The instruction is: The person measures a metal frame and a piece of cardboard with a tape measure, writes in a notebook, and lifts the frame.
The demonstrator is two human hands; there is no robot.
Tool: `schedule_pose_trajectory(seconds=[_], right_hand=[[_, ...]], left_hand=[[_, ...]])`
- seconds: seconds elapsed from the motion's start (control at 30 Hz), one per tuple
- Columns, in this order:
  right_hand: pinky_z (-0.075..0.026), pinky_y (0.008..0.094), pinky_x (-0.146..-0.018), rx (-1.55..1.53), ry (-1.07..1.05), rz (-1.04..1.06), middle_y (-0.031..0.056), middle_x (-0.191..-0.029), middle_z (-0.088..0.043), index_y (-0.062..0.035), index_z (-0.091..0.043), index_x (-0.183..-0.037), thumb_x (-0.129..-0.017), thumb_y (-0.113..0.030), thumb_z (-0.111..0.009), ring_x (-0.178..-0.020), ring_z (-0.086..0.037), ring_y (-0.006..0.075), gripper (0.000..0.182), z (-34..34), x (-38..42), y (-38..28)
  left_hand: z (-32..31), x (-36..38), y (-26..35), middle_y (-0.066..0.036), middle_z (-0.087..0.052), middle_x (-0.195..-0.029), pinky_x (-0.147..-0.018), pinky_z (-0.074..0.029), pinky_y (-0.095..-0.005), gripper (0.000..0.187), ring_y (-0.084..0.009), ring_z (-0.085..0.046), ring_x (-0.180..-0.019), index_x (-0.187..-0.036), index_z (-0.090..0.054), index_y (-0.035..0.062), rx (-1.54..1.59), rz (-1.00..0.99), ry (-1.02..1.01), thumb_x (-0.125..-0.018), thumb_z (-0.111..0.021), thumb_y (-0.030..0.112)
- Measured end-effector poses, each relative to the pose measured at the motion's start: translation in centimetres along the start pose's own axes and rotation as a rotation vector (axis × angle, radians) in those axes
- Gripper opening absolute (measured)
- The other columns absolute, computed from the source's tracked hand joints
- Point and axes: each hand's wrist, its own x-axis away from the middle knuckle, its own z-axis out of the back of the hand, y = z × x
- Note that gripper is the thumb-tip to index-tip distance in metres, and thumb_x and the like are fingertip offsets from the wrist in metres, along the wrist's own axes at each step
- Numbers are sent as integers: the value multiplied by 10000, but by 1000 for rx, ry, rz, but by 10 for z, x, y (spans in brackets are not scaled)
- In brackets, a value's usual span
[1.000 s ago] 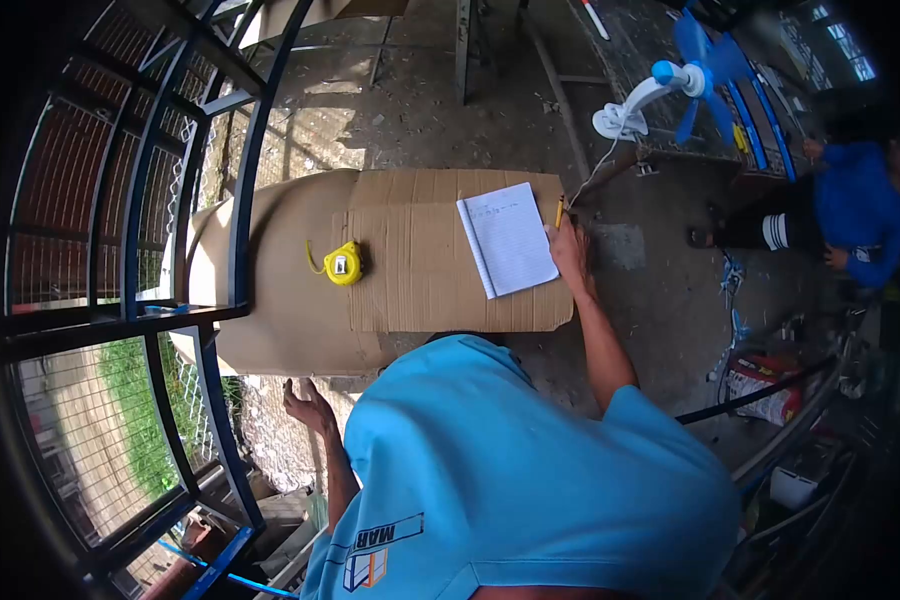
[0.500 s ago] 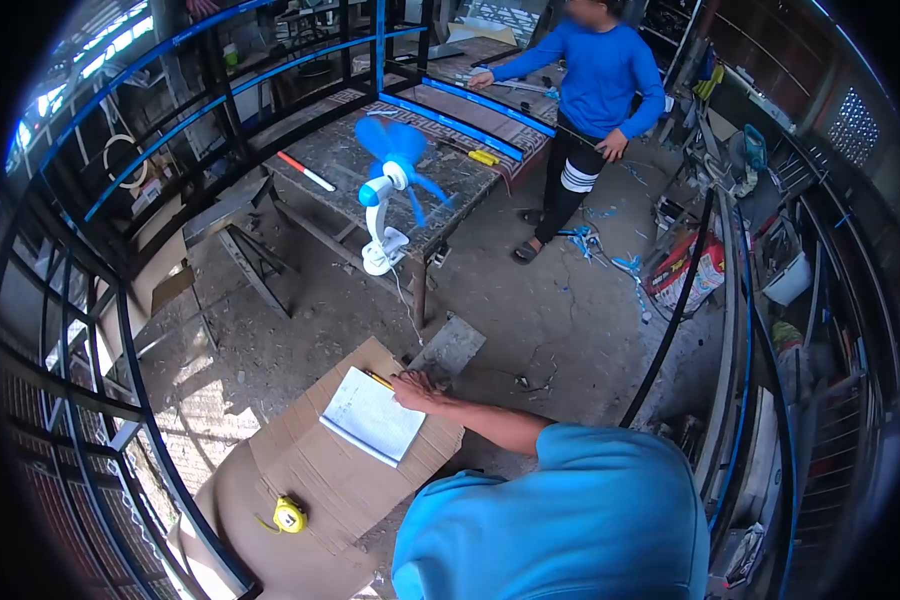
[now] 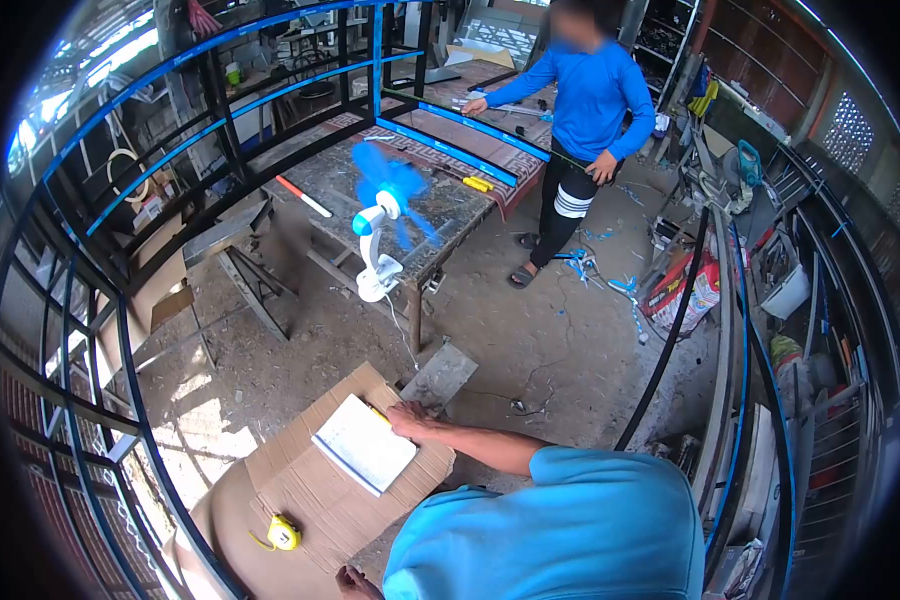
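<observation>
My right hand [image 3: 406, 418] is closed around a yellow pencil [image 3: 378, 412] at the upper right edge of an open notebook [image 3: 362, 448] with writing on its page. The notebook lies on a flat piece of brown cardboard [image 3: 300, 462]. At the bottom edge, my left hand [image 3: 355, 583] shows only in part beside the cardboard; its fingers are too small and dark to read. A yellow tape measure [image 3: 283, 533] sits on the cardboard's lower part, a short piece of its blade out, and is the thing nearest my left hand.
A blue-and-white fan [image 3: 380, 225] stands at the corner of a worktable [image 3: 335, 225], with a red-and-white marker [image 3: 303, 196] on top. Beyond, a co-worker in a blue shirt [image 3: 598, 100] stands by blue-taped metal bars [image 3: 450, 150]. Metal frames [image 3: 130, 390] rise at the left.
My left hand has come into view at the bottom edge. The whole view has shifted slightly. My right hand stays at the notebook's edge with the pencil.
</observation>
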Motion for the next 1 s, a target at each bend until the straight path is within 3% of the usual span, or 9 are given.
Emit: schedule_pose_trajectory(seconds=[0.03, 0.1, 0.37, 0.5, 0.63, 0.7, 0.73, 0.77, 1.0], right_hand=[[-495, 453, -650, -2, -23, 22, 253, -841, -623, 41, -604, -897, -676, -182, -673, -827, -635, 352, 322, 10, 5, -5], [-493, 447, -614, -48, -127, -3, 248, -807, -624, 41, -608, -890, -654, -165, -672, -785, -643, 336, 320, 33, 4, -12], [-497, 442, -669, -73, -59, -17, 215, -863, -633, 25, -583, -901, -676, -198, -649, -841, -632, 355, 324, 18, -4, 2], [-492, 454, -725, -37, -142, -85, 212, -911, -632, -19, -594, -917, -703, -275, -666, -865, -619, 368, 342, 39, 4, 2], [-492, 417, -743, -124, 143, 8, 201, -909, -643, -14, -570, -1075, -742, -239, -678, -864, -627, 342, 416, 57, 12, -8], [-491, 395, -706, -205, 126, -43, 190, -851, -656, 0, -585, -1043, -754, -228, -671, -802, -642, 326, 378, 83, 20, -48], [-480, 406, -670, -159, 165, -25, 142, -785, -663, -47, -602, -1052, -759, -248, -677, -745, -639, 306, 363, 84, 22, -67], [-480, 383, -645, -291, 227, 106, 140, -770, -660, -34, -630, -978, -758, -243, -685, -723, -642, 283, 308, 62, 15, -66], [-485, 228, -609, -755, -392, 453, 65, -736, -633, 35, -612, -975, -845, -198, -624, -640, -594, 107, 267, 0, 63, -226]], left_hand=[[6, 4, -13, -197, -631, -804, -525, -503, -357, 499, -264, -639, -673, -1121, -532, -42, -7, 23, 21, -824, -561, 358], [31, -1, -47, -154, -541, -1145, -704, -524, -430, 639, -334, -593, -892, -1301, -368, 149, -138, -20, -250, -836, -498, 568], [36, -59, -65, -186, -584, -942, -638, -508, -383, 472, -296, -616, -768, -1103, -506, 43, -259, 72, -263, -826, -484, 424], [59, -3, -108, -184, -620, -828, -624, -506, -364, 369, -270, -633, -705, -997, -574, -3, -276, 309, -122, -813, -506, 309], [81, 167, -157, -181, -655, -713, -610, -503, -344, 284, -244, -650, -642, -892, -643, -48, -168, 740, 258, -800, -528, 195], [65, 152, -90, -160, -630, -601, -586, -499, -354, 295, -252, -635, -546, -798, -656, -42, -150, 601, 370, -798, -519, 219], [68, 145, -51, -231, -643, -728, -626, -508, -349, 349, -236, -651, -591, -832, -649, -58, -82, 573, 336, -784, -565, 277], [74, 136, -8, -213, -650, -755, -625, -500, -348, 367, -240, -654, -651, -841, -647, -41, 99, 783, 323, -789, -569, 313], [80, 177, -91, -143, -638, -653, -641, -481, -327, 390, -222, -632, -637, -839, -656, -38, 107, 687, 603, -777, -555, 334]])
